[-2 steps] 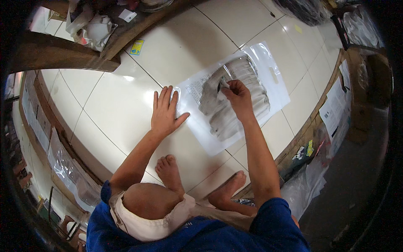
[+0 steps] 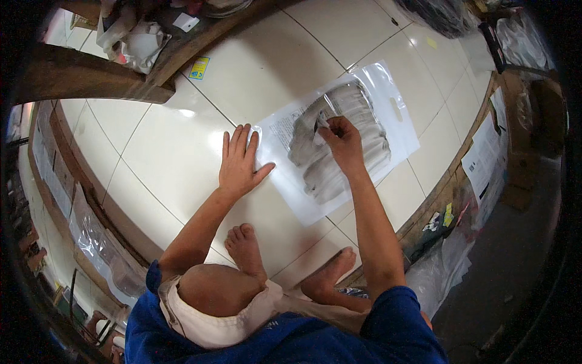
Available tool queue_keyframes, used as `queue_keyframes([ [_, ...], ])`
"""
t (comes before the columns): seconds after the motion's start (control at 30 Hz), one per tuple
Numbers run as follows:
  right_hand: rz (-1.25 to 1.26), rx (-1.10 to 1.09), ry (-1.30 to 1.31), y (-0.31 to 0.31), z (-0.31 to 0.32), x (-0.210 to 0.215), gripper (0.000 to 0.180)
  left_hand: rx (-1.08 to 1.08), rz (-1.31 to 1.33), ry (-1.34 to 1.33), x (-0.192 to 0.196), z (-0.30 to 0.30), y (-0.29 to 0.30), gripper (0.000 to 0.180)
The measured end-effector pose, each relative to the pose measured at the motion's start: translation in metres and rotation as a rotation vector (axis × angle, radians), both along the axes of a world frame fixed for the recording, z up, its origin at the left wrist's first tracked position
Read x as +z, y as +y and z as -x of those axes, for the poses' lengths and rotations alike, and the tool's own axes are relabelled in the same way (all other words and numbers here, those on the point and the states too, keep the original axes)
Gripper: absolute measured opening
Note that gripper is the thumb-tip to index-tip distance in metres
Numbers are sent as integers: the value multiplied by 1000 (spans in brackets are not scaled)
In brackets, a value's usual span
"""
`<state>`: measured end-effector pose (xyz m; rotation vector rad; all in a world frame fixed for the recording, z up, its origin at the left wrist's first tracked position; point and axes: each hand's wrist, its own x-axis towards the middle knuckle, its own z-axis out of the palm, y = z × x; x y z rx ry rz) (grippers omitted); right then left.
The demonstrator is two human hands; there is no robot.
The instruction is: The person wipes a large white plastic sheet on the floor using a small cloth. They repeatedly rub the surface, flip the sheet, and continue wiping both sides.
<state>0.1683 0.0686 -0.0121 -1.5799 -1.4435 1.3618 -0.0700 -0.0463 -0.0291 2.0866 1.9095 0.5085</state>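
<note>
A clear plastic bag (image 2: 388,103) with a white printed panel lies flat on the cream tiled floor (image 2: 151,151); folded grey cloth (image 2: 357,151) shows through it. My left hand (image 2: 239,162) lies flat, fingers spread, on the bag's left edge. My right hand (image 2: 342,139) rests on top of the bag over the grey cloth, its fingers pinched on a small white piece (image 2: 322,123). My bare feet (image 2: 245,246) and bent knee sit just below the bag.
A dark wooden beam (image 2: 91,79) crosses the upper left, with crumpled white wrappers (image 2: 139,42) behind it. Wooden edging with papers (image 2: 485,151) and plastic sheets (image 2: 442,273) runs along the right. More clear plastic (image 2: 97,242) lies at the lower left.
</note>
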Motion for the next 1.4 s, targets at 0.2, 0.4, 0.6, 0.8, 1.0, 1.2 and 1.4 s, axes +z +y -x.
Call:
queue_keyframes([
  [0.2,-218,191,-171,-13,39,12,17,4,-5,0,1,2,-1,79],
  [0.4,83,131,86,-7,33,-14,26,-6,-6,-12,4,0,1,78],
  [0.6,-192,433,-223,-9,62,15,21,7,0,3,1,4,-2,79],
  [0.8,-440,629,-424,-12,77,2,27,3,10,5,3,1,1,80],
  [1.0,-547,763,-530,-18,71,-2,27,15,30,17,1,-1,1,81],
  [1.2,-582,825,-503,-17,66,6,25,10,31,25,2,-1,1,81],
  [1.4,-525,860,-642,-12,73,14,21,7,42,40,3,-2,1,81],
])
